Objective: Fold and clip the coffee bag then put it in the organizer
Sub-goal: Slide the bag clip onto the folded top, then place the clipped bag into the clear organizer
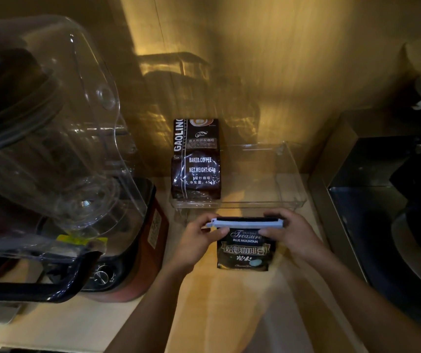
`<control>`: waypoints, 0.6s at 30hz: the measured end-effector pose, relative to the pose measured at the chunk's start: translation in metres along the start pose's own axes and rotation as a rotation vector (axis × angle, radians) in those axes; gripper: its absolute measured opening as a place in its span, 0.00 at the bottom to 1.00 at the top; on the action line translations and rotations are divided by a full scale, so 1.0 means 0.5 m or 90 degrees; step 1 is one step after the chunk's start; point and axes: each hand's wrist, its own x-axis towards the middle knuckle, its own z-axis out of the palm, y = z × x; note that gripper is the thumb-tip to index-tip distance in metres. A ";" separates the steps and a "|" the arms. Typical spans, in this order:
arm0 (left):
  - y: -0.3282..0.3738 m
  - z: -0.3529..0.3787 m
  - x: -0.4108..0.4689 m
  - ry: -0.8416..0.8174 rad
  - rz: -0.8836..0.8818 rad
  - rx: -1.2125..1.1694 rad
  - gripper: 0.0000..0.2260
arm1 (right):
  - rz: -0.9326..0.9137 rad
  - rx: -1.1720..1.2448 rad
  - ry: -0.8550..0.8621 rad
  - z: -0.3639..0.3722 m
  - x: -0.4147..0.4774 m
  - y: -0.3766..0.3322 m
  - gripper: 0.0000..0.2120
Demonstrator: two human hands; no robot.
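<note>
A small black coffee bag [245, 253] with "Treasure Blue Mountain" print stands on the wooden counter in front of me. A long pale blue clip [246, 222] runs across its folded top edge. My left hand [198, 240] grips the clip's left end and the bag's upper left corner. My right hand [291, 234] holds the clip's right end and the bag's upper right corner. Just behind stands the clear plastic organizer [291, 189], with a brown "Baked Coffee" bag [196, 159] upright in its left part.
A blender [59, 154] with a clear cover and red base fills the left side, close to my left hand. A dark stove or sink area [388, 215] with round pans lies to the right behind a raised edge. A wall backs the counter.
</note>
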 end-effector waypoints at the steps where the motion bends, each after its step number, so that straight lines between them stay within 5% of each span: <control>1: -0.007 0.005 0.000 -0.029 -0.028 -0.062 0.10 | 0.016 0.059 0.005 0.003 -0.003 0.012 0.21; 4: -0.034 0.023 0.002 -0.054 -0.052 -0.103 0.20 | 0.067 0.200 -0.024 0.027 -0.013 0.049 0.32; 9: -0.084 0.057 0.006 -0.084 -0.074 -0.066 0.36 | 0.068 0.190 -0.053 0.082 -0.022 0.088 0.42; 18: -0.127 0.065 0.002 -0.031 -0.121 0.081 0.33 | 0.093 0.121 -0.087 0.078 -0.001 0.094 0.35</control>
